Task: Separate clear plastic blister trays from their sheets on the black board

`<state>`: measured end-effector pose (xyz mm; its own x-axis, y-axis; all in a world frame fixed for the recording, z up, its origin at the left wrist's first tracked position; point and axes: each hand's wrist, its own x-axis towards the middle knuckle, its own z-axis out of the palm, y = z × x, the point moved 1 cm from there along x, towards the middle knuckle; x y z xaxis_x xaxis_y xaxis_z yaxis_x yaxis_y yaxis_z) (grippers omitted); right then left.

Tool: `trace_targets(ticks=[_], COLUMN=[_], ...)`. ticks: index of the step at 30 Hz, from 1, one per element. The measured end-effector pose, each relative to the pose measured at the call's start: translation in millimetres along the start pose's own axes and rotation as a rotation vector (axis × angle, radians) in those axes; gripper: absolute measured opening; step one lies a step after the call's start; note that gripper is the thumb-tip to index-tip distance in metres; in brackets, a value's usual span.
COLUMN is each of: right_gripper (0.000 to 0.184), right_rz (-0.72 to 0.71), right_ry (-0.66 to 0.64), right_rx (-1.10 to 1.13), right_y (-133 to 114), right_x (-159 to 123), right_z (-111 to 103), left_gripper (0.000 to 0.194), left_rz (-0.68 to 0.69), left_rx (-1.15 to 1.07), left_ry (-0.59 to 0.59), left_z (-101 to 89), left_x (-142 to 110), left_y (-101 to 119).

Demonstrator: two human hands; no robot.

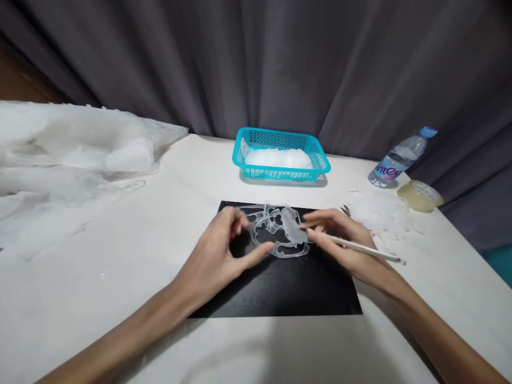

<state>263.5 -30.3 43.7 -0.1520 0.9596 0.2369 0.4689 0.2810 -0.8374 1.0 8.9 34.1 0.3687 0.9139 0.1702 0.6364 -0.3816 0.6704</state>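
A lacy, see-through plastic sheet with cut-out shapes (286, 252) lies on a black mat (280, 290). On its right part is a frosted, cloudy piece (293, 228), slightly raised. My left hand (218, 248) is at the sheet's left edge, thumb and fingers apart; the thumb tip reaches its lower rim. A slim white pen-like tool (368, 249) rests in my right hand (346, 240), its dark-tipped end pointing right and back toward my wrist. The right fingertips are at the frosted piece's right edge; whether they also pinch it, I cannot tell.
Behind the mat stands a turquoise basket (286, 173) with white sheets in it. Large plastic bags (80, 144) of white material fill the left. At right are a water bottle (396, 160), a tape roll (420, 196), clear scraps (380, 210) and dark scissor-like tips (345, 210).
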Motion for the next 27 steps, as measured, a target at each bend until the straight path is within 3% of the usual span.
trace_targets(ticks=[2, 5, 8, 11, 15, 18, 20, 23, 27], right_gripper=[0.019, 0.014, 0.012, 0.012, 0.027, 0.031, 0.022, 0.010, 0.029], right_rz=[-0.006, -0.052, -0.064, -0.106, -0.162, -0.191, -0.190, -0.162, -0.010], right_ry=[-0.145, -0.196, 0.002, 0.214, 0.117, 0.215, 0.263, 0.122, -0.058], right_rx=[-0.019, 0.069, 0.029, -0.280, -0.536, -0.559, -0.428, -0.150, 0.017], right_y=[-10.1, -15.6, -1.7, 28.8, 59.3, 46.2, 24.7, -3.3, -6.9], right_x=[-4.7, -6.0, -3.5, -3.6, -8.5, -12.1, -15.0, -21.0, -25.2], right_z=[5.1, 7.3, 1.1, -11.9, -24.0, -17.6, -2.7, 27.5, 50.7], left_gripper=[0.053, 0.029, 0.022, 0.028, 0.029, 0.032, 0.034, 0.036, 0.034], left_rz=[0.195, 0.311, 0.140, -0.112, -0.286, -0.351, -0.365, -0.363, -0.336], left_rx=[-0.005, -0.076, -0.254, -0.541, -0.800, -0.873, -0.922, -0.964, -0.966], left_ry=[-0.029, -0.201, -0.251, -0.276, -0.308, -0.335, -0.353, -0.367, -0.385], left_z=[3.0, 12.2, 16.2, 12.6, 6.5, 7.5, 10.4, 15.6, 20.0], left_x=[2.1, 4.7, 6.5, 6.1, 3.1, 1.0, 0.2, -0.7, -2.3], left_y=[3.3, 4.0, 2.8, 4.6, 7.8, 7.3, 6.8, 6.5, 6.1])
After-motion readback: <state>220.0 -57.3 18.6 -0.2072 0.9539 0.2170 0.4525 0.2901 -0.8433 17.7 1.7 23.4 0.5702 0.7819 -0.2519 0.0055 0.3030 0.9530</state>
